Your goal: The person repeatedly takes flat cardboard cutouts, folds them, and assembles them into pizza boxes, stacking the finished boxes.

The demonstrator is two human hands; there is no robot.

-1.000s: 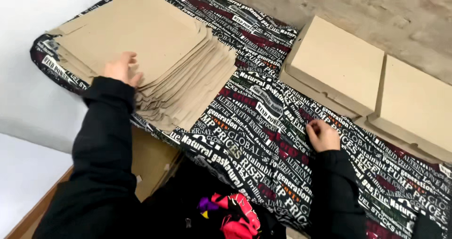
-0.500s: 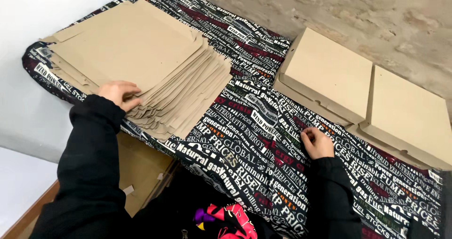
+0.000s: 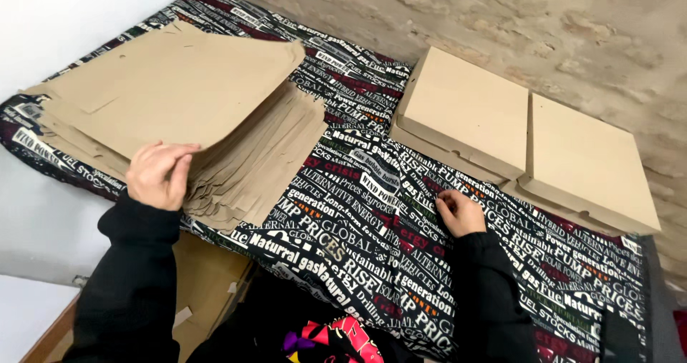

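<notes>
On the table [image 3: 372,213], at its left end, lies the cardboard stack [image 3: 186,113]. The left hand [image 3: 159,175] grips the top sheet's near edge, lifting it. The right hand [image 3: 461,211] rests loosely curled on the cloth, holding nothing, near two boxes [image 3: 529,134].

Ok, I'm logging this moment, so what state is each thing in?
top cardboard sheet: near edge lifted off the pile
cardboard stack: flat, fanned out
left hand: fingers gripping the top sheet's edge
right hand: resting on the cloth, holding nothing
two folded boxes: closed, side by side
printed cloth: spread flat
</notes>
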